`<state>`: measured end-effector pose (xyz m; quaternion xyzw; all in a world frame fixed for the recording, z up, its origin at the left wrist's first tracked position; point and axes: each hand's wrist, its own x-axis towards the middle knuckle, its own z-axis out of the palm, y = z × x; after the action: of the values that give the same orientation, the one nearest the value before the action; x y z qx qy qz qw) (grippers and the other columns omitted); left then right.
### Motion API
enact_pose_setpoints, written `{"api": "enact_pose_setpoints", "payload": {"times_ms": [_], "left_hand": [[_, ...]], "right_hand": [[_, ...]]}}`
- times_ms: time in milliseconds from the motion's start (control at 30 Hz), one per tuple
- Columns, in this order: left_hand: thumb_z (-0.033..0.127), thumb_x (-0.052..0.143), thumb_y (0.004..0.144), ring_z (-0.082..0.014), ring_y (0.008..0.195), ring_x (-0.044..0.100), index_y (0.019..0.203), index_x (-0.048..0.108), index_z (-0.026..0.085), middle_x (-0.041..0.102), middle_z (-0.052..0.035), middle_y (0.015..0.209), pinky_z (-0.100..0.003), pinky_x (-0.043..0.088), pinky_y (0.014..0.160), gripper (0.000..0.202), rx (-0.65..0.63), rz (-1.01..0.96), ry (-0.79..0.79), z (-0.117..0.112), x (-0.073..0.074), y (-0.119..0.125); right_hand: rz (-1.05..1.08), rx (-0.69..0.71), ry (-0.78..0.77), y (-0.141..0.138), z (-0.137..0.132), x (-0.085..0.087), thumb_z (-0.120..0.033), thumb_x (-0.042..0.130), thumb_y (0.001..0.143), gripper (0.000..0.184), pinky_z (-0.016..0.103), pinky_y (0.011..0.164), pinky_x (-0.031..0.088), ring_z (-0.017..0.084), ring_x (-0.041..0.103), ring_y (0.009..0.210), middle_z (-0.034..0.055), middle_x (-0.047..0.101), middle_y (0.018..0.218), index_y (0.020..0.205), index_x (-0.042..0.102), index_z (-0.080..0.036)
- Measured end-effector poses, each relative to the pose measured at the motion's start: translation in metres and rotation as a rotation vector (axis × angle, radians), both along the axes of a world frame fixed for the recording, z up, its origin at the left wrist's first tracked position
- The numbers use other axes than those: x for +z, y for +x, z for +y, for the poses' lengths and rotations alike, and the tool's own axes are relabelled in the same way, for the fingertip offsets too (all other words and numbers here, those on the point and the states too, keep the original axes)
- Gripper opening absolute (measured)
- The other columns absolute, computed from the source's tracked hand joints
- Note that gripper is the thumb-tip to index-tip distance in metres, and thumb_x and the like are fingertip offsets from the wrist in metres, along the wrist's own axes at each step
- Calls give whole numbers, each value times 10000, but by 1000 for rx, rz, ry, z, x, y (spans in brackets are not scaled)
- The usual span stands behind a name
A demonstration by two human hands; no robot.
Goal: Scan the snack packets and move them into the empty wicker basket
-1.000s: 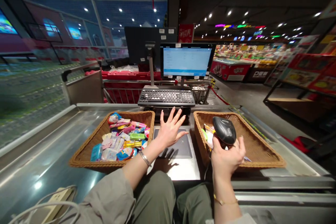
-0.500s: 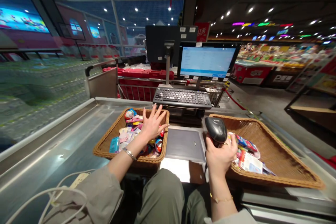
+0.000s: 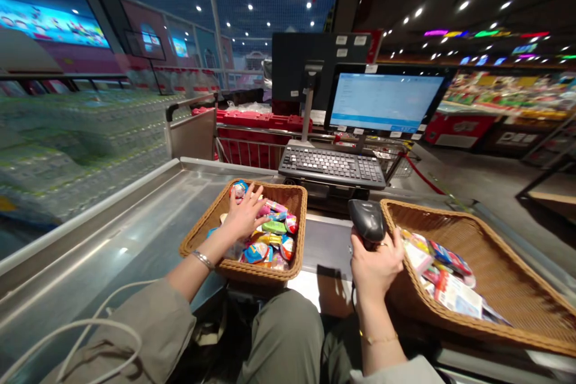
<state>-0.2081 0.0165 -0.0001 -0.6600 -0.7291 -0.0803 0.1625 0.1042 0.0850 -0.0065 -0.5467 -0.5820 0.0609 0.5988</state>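
My left hand (image 3: 243,214) reaches over the left wicker basket (image 3: 189,249), fingers spread above a heap of small, brightly wrapped packets. Among them are a green packet (image 3: 274,227) and a blue and orange one (image 3: 257,252). Whether the fingertips touch any packet I cannot tell. My right hand (image 3: 375,264) is wrapped round the handle of a black barcode scanner (image 3: 368,220), its head uppermost, just left of the right wicker basket (image 3: 499,246). Flat packages, including a white and red card pack (image 3: 456,295), lie in that basket.
Behind the baskets stand a black keyboard (image 3: 333,165) and a lit monitor (image 3: 384,99). A grey plate (image 3: 321,243) is set in the counter between the baskets. The metal counter (image 3: 157,216) runs along the left, with a white cable (image 3: 96,321) in front. Shopping carts stand beyond.
My view has turned left, so the surroundings shift right. My left hand has moved left across the left basket, uncovering packets on its right side. The scanner stays in my right hand.
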Motion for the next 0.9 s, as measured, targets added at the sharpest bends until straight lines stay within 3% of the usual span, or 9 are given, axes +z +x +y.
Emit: {"api": "enact_pose_setpoints", "payload": {"times_ms": [233,433,767,900], "left_hand": [[324,741,782,-377,1480,241,1178,682,314,425,-87,1545,-710,-66,1144,401,-39,-18,-118,-15,-4,-9],[298,784,742,-390,1473,252,883,726,245,446,-80,1534,-721,-71,1131,162,-91,-3,-244,-16,-14,-8],[385,706,814,-373,1496,183,838,713,224,497,-80,1498,-743,-44,1112,163,-135,-35,-366,-13,-19,-6],[314,694,806,-371,1493,197,848,736,251,474,-64,1515,-754,-60,1097,87,-129,-49,-422,-12,-21,-6]], "right_hand": [[-10,26,-9,-10,0,0,-521,646,769,402,551,1051,343,369,457,1329,181,713,1077,895,702,-144],[-12,35,-7,-12,0,-2,-501,659,768,380,554,1048,350,368,458,1329,178,716,1058,895,704,-146],[-9,18,-18,-2,-1,-2,-506,645,767,404,566,1058,341,371,459,1325,194,701,1103,914,703,-135],[-11,7,-13,2,0,-4,-503,650,761,399,569,1055,346,370,462,1319,193,702,1076,912,702,-137]]}}
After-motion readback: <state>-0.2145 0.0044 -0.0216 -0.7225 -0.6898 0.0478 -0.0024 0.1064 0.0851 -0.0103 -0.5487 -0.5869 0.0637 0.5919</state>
